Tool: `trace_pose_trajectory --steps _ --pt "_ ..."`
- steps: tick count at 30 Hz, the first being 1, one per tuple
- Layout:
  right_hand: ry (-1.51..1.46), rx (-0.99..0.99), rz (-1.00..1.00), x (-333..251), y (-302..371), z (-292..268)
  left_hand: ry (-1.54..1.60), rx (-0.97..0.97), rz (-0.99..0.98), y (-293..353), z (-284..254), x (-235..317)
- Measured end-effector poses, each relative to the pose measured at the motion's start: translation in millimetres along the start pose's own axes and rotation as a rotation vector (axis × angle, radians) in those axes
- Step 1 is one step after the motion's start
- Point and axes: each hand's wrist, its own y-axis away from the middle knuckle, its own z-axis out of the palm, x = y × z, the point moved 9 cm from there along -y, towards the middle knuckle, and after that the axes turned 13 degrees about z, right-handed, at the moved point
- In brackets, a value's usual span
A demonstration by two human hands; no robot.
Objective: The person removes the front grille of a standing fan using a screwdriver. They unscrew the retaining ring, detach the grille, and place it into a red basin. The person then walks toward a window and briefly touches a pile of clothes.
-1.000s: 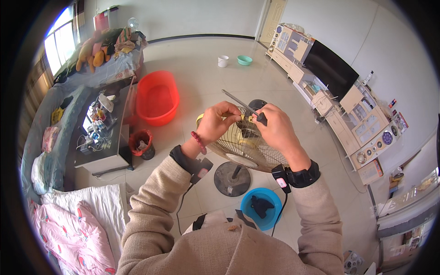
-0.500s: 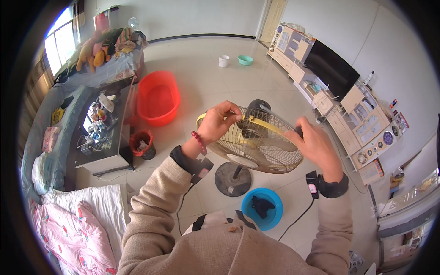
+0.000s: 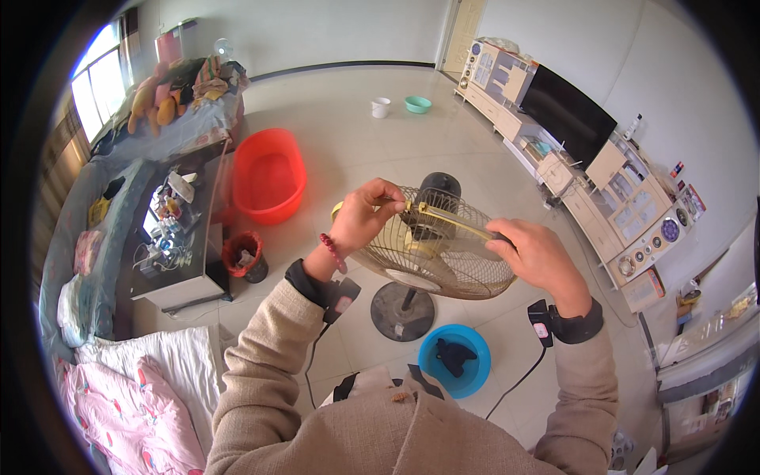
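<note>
A standing fan point(image 3: 408, 279) with a round wire cage tilts toward me on its black base. A yellow band point(image 3: 453, 219) runs around the cage's rim, with a gap at the top. My left hand point(image 3: 370, 212), wearing a red bead bracelet, pinches the band's end beside this gap. Across the cage, my right hand point(image 3: 538, 257) is closed on a dark-handled tool point(image 3: 500, 238) at the rim; its exact kind is unclear. A thin straight length, which I cannot tell apart from the band, runs from that handle toward the gap.
A blue basin point(image 3: 471, 376) holding dark cloth stands right of the fan's base. To the left are a red tub point(image 3: 269, 182), a red-lined bin point(image 3: 244, 255) and a cluttered table point(image 3: 178, 281). A TV cabinet point(image 3: 554, 170) lines the right wall.
My right hand and the dark handle have dropped slightly and shifted left at the rim. The left hand stays pinched near the band's gap. The view has shifted a little.
</note>
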Motion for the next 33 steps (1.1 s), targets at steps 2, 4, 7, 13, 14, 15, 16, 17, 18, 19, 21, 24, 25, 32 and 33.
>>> trace_pose_trajectory --steps 2,4,7,13,14,15,16,17,18,19,21,24,25,32,33 --pt "0.001 -0.002 -0.006 -1 -2 0 0.001 -0.005 -0.004 0 0 1" --pt "0.004 -0.003 -0.012 -2 -2 1 -0.002 -0.015 -0.02 0 1 0" --pt "0.0 -0.001 -0.011 -2 -3 1 -0.003 -0.033 -0.055 1 2 -1" --pt "-0.016 0.027 -0.024 -1 -2 0 -0.024 -0.029 -0.028 1 2 3" --pt "-0.017 0.024 -0.025 0 -2 0 -0.016 -0.034 -0.041 1 2 2" --pt "-0.017 0.02 -0.026 0 -3 1 -0.009 -0.04 -0.055 2 3 1" --pt "-0.018 0.017 -0.027 0 -3 1 -0.006 -0.04 -0.054 2 3 1" --pt "-0.01 0.034 -0.042 -2 -3 0 -0.003 -0.041 -0.052 1 3 1" --pt "-0.002 0.05 -0.058 -4 -3 -1 0.001 -0.041 -0.052 1 3 2" --pt "0.02 0.054 -0.051 -4 -3 -1 0.0 -0.041 -0.051 1 3 2" --pt "0.103 0.077 -0.056 -7 -2 -4 0.003 -0.039 -0.051 1 3 2" --pt "0.137 0.028 -0.028 -8 -2 -2 -0.025 -0.022 -0.02 1 0 3" --pt "0.129 0.027 -0.036 -9 -2 -3 -0.025 -0.024 -0.018 1 0 3" --pt "-0.048 -0.067 0.04 6 -6 -2 -0.008 -0.015 -0.018 3 -1 -2" --pt "-0.059 -0.09 0.057 10 -5 -4 -0.005 -0.012 -0.021 3 -1 -2"
